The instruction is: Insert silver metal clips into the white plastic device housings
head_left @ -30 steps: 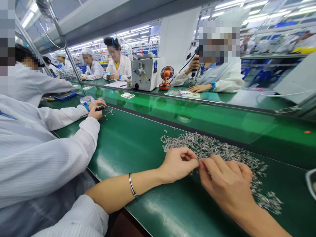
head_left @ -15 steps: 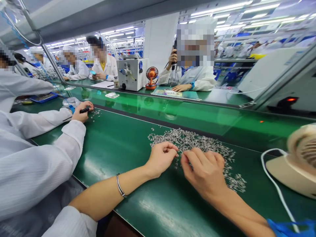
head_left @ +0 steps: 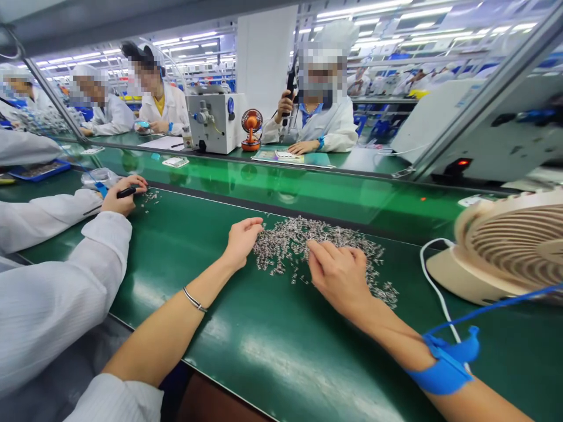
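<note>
Since half a second ago the two hands have drawn apart: they were meeting fingertip to fingertip in front of the heap, and now the left hand (head_left: 241, 239) has slid out to the heap's left edge while the right hand (head_left: 341, 275) lies over its near middle, the view having swung so that a beige desk fan (head_left: 505, 252) fills the right side. Largest of all is the green work surface (head_left: 264, 351), which bears everything and gives the small grey parts a dark ground to show against. The heap of small metal parts (head_left: 308, 240) lies spread thin between and beyond the hands, near the front edge, probably so single pieces can be reached. The left hand rests with fingers loosely curled and half open, fingertips touching the edge of the heap and gripping nothing that can be seen; the right hand lies palm down with fingers bent onto the parts, and whether its tips pinch a piece cannot be told. A blue wrist strap (head_left: 444, 363) circles the right forearm, its cord running toward the fan, close to the fan's white cable (head_left: 433, 281), just beside the heap. To the left, a co-worker's hand (head_left: 121, 196) holds a dark tool by a smaller scatter of parts, well apart.
</note>
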### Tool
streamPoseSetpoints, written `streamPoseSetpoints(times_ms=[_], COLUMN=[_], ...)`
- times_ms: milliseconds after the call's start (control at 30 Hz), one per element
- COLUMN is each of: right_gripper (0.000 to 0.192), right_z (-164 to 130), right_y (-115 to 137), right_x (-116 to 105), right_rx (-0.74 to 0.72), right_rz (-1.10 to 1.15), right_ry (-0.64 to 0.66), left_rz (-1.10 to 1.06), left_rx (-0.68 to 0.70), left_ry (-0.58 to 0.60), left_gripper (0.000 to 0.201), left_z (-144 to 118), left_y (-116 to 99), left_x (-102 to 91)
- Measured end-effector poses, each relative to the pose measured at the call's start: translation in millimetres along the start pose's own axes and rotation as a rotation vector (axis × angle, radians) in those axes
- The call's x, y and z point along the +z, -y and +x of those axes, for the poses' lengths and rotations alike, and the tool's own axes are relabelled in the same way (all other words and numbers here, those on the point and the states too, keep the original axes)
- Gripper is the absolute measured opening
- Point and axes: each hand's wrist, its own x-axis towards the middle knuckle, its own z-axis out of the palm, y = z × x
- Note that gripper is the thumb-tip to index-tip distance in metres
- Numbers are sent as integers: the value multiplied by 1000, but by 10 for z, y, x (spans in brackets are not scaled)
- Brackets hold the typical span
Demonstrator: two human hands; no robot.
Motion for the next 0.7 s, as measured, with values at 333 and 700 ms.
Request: streamPoseSetpoints(times_ms=[333,700], right_gripper=[18,19], right_z=[-450,-1040], right_y=[-395,-688], right_x=[-474,-651], right_rx=[69,274], right_rz=[-45,34], right_ry=[20,40], left_rz=[601,1047], left_rx=[161,196], left_ry=[172,363], left_gripper=[37,62], left_z=[-129,-184], left_y=[5,27], left_x=[36,98])
